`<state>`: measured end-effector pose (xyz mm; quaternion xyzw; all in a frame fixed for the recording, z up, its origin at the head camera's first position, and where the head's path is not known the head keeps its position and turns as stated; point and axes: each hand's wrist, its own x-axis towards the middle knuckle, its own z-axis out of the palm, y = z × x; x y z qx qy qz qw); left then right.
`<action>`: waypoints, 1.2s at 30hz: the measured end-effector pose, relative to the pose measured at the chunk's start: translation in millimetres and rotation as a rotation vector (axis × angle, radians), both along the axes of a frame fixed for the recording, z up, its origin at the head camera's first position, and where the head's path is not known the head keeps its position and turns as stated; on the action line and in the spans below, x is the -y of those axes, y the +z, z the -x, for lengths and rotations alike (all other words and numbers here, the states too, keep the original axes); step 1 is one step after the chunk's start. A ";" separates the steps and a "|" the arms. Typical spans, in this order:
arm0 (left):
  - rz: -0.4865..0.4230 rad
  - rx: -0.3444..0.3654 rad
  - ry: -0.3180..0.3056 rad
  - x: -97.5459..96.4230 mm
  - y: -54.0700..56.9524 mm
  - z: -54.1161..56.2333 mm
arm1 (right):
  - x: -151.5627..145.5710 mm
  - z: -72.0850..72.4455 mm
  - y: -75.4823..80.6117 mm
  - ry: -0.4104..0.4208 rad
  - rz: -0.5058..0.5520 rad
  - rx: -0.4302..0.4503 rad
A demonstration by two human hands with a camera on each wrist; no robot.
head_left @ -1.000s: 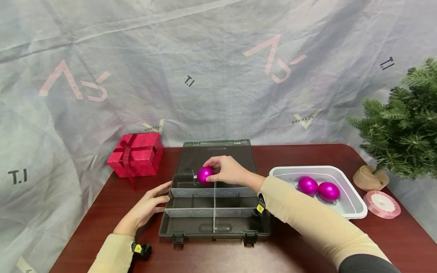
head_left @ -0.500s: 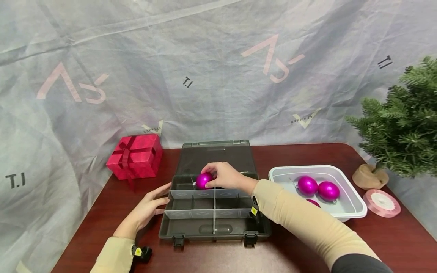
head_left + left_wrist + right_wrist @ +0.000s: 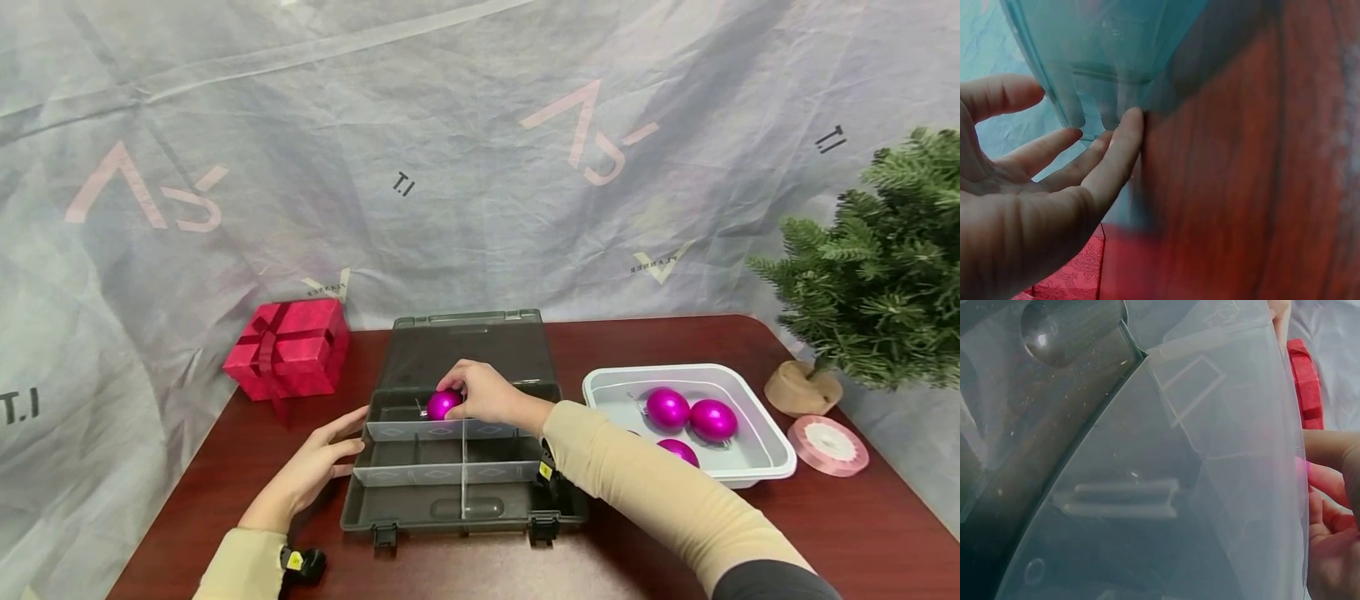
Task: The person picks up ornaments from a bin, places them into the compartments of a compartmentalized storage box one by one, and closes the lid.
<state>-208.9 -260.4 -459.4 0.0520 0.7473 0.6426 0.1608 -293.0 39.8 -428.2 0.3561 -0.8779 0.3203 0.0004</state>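
Observation:
A shiny magenta Christmas bauble [image 3: 444,405] with a clear hanger is pinched between the thumb and fingers of my right hand [image 3: 486,393]. It sits low in the back left compartment of a smoky divided plastic case [image 3: 397,502], whose lid [image 3: 472,348] lies folded back. In the right wrist view a clear divider hides most of the bauble, and the curled fingers of the right hand [image 3: 1335,506] show at the edge. My left hand [image 3: 315,462] rests its extended fingertips against the case's left side. In the left wrist view those fingers [image 3: 1107,156] touch the translucent wall.
Right of the case, a white tray [image 3: 757,454] holds several more magenta baubles [image 3: 712,421], partly hidden by the sleeve. Beyond it are a pink ribbon roll [image 3: 828,446] and a small artificial tree [image 3: 877,275] on a wooden base. A red gift box [image 3: 288,348] stands back left.
My right hand has lowered the bauble into the back left compartment. The right sleeve has shifted left, uncovering another bauble in the tray. My left hand stays against the case.

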 end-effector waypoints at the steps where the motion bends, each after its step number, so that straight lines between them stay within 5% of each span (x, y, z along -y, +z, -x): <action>1: -0.002 0.000 0.002 0.1 -0.3 0.0 | 0.3 -0.1 0.0 -0.003 -0.007 0.004; 9: -0.022 -0.007 -0.001 -0.5 -0.5 0.3 | -1.0 -1.8 5.2 -0.018 -0.039 0.064; 19: 0.013 -0.005 -0.004 0.2 0.3 -0.8 | -28.1 -14.3 37.8 -0.004 0.119 0.219; 29: 0.008 -0.010 -0.026 -0.8 3.1 -2.6 | -70.3 -46.9 78.1 0.133 0.170 0.240; 36: -0.004 -0.007 -0.021 0.7 0.3 -1.9 | -103.2 -69.6 90.9 0.168 0.210 0.219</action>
